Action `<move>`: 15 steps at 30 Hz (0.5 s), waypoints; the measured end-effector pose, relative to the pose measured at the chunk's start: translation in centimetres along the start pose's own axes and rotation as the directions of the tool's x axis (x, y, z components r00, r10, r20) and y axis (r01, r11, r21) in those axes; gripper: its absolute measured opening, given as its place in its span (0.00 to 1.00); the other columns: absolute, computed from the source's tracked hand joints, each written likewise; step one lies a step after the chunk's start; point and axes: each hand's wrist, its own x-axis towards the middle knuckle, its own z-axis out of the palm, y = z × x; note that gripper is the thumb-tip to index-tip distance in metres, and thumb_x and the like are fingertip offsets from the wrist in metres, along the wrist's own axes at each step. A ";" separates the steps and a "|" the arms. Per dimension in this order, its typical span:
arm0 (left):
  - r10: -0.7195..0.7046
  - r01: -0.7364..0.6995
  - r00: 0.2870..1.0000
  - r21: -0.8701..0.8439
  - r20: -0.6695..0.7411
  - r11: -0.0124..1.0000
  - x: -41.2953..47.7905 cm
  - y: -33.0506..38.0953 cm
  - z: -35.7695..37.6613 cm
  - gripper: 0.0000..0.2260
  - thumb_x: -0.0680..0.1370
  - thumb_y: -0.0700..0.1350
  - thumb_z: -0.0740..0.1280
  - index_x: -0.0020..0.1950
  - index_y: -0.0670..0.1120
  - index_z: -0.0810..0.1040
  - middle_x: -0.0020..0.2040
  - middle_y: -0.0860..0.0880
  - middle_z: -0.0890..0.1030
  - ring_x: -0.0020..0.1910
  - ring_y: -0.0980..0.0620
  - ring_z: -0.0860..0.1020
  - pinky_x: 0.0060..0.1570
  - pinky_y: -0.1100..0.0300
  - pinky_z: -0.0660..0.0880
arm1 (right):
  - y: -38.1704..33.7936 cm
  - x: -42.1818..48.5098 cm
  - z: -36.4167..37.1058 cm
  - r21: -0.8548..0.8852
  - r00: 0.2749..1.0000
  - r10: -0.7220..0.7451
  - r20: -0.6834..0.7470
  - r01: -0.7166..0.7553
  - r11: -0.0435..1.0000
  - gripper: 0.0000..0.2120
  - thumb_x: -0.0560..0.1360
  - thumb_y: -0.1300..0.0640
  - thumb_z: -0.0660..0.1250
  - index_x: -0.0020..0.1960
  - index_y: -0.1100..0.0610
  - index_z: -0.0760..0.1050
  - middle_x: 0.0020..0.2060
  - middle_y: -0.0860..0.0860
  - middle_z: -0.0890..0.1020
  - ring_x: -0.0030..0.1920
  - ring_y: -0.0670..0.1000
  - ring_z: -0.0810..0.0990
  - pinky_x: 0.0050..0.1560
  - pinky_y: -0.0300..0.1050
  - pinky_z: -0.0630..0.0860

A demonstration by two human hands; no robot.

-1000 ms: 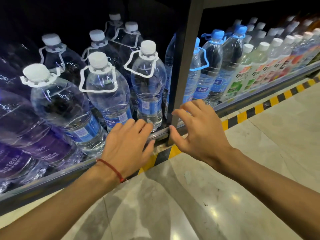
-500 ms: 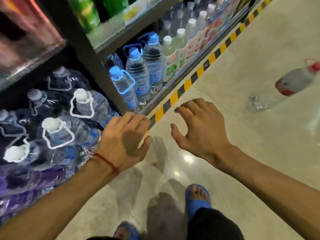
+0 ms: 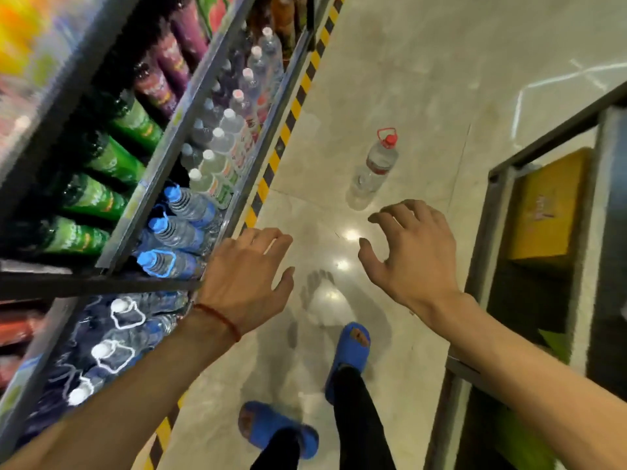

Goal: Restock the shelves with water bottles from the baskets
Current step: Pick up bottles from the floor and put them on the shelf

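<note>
Glossy marble floor (image 3: 424, 79), ribbed clear red-capped water bottle (image 3: 375, 169), empty spread hands

Labels on the bottles (image 3: 190, 206) are too blurred to read.

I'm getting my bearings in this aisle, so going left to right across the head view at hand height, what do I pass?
green bottles → blue-capped water bottles → left hand → right hand → yellow box
</note>
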 end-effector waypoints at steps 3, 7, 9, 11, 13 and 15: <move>0.035 -0.036 0.999 0.036 0.024 0.999 3.6 2.2 -2.9 0.21 0.76 0.55 0.64 0.65 0.47 0.79 0.61 0.48 0.81 0.58 0.43 0.79 0.48 0.48 0.76 | 3.3 1.3 -2.7 -0.010 0.999 0.045 0.018 -0.045 0.999 0.20 0.75 0.43 0.66 0.58 0.56 0.84 0.52 0.52 0.84 0.59 0.58 0.78 0.61 0.54 0.70; 0.050 -0.052 0.998 0.033 0.045 0.998 8.2 4.4 -5.1 0.22 0.76 0.55 0.64 0.65 0.45 0.79 0.61 0.47 0.81 0.58 0.42 0.78 0.49 0.47 0.77 | 7.0 3.0 -5.0 -0.028 0.995 0.082 0.056 -0.080 0.996 0.19 0.76 0.44 0.67 0.58 0.55 0.83 0.53 0.50 0.84 0.60 0.57 0.78 0.62 0.53 0.69; 0.065 -0.066 0.997 0.019 0.039 0.998 10.3 5.2 -5.5 0.21 0.76 0.54 0.65 0.64 0.44 0.80 0.60 0.46 0.81 0.56 0.41 0.79 0.46 0.48 0.78 | 8.4 3.9 -5.7 -0.027 0.991 0.115 0.069 -0.113 0.993 0.18 0.76 0.44 0.67 0.57 0.55 0.84 0.53 0.50 0.84 0.60 0.56 0.78 0.60 0.53 0.71; 0.087 -0.087 0.996 0.005 0.037 0.996 12.4 5.6 -5.5 0.21 0.76 0.53 0.65 0.64 0.44 0.80 0.60 0.45 0.81 0.55 0.42 0.79 0.44 0.49 0.78 | 9.5 5.2 -6.2 -0.002 0.979 0.189 0.076 -0.189 0.982 0.18 0.76 0.44 0.67 0.57 0.54 0.84 0.54 0.50 0.85 0.59 0.55 0.79 0.55 0.51 0.74; 0.100 -0.100 0.993 -0.005 0.060 0.995 14.8 5.4 -5.3 0.21 0.76 0.53 0.64 0.65 0.44 0.80 0.60 0.45 0.81 0.55 0.41 0.80 0.44 0.49 0.78 | 10.3 6.7 -6.3 0.036 0.960 0.274 0.061 -0.276 0.960 0.18 0.76 0.44 0.68 0.58 0.54 0.84 0.54 0.50 0.85 0.58 0.54 0.79 0.52 0.49 0.75; 0.109 -0.108 0.991 -0.016 0.080 0.994 17.7 4.8 -5.3 0.21 0.76 0.53 0.65 0.65 0.44 0.80 0.60 0.45 0.81 0.55 0.41 0.79 0.46 0.48 0.78 | 10.9 8.5 -6.3 0.050 0.942 0.331 0.050 -0.333 0.942 0.18 0.76 0.44 0.67 0.58 0.54 0.84 0.54 0.49 0.85 0.58 0.53 0.79 0.51 0.48 0.75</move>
